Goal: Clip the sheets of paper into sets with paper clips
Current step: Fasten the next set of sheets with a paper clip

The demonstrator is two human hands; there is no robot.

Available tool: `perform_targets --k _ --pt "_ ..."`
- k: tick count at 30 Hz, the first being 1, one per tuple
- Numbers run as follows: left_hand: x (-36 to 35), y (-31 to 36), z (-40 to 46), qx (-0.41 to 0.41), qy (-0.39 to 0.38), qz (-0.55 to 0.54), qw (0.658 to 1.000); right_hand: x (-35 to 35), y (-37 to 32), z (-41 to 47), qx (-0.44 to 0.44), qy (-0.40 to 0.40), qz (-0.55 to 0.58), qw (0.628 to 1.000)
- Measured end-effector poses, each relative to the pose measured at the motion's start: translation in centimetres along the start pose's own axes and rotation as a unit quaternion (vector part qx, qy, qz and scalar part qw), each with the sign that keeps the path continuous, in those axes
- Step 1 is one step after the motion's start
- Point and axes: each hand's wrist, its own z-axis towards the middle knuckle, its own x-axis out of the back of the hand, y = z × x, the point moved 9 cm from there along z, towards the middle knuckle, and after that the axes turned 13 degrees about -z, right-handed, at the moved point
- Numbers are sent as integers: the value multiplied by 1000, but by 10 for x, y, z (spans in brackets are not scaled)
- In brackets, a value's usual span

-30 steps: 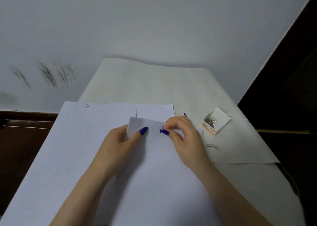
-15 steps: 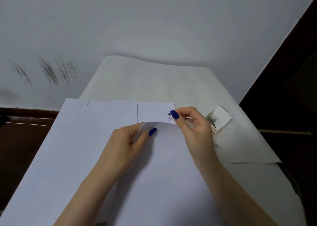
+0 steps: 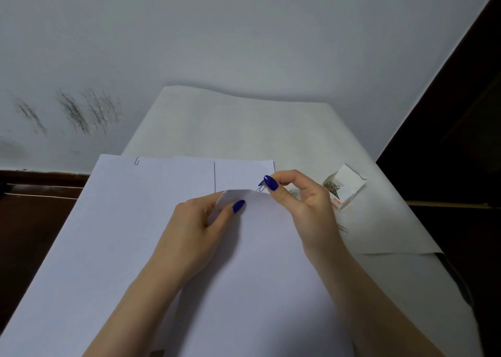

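A set of white paper sheets (image 3: 257, 275) is held with its far edge lifted and curled. A small silver wire paper clip (image 3: 261, 188) is set at that edge's right corner. Further white sheets (image 3: 108, 221) lie flat to the left, fastened by another silver clip (image 3: 137, 161) at the far edge.

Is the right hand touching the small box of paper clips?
Apart. In the head view, the right hand pinches a paper clip at the sheets' top edge, and a strip of table cover separates it from the box.
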Motion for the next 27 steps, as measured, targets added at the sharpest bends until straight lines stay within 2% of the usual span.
perform_targets --k 5,9,14,18,23,27 --pt "-1 -3 1 -1 -1 11 1000 -5 5 0 -10 -23 -7 1000" --pt "0 0 0 -7 3 2 1000 -4 1 -1 6 -12 -32 999" --pt "1 1 1 -7 9 11 1000 0 -21 -6 110 41 -195 974" --pt "0 -2 0 -12 4 16 1000 -2 -27 -8 144 54 -271 950" --pt "0 1 0 -21 11 4 1000 -7 -27 -10 151 47 -275 948" --pt "0 13 -2 -40 22 -9 999 -8 -23 -11 121 33 -179 976"
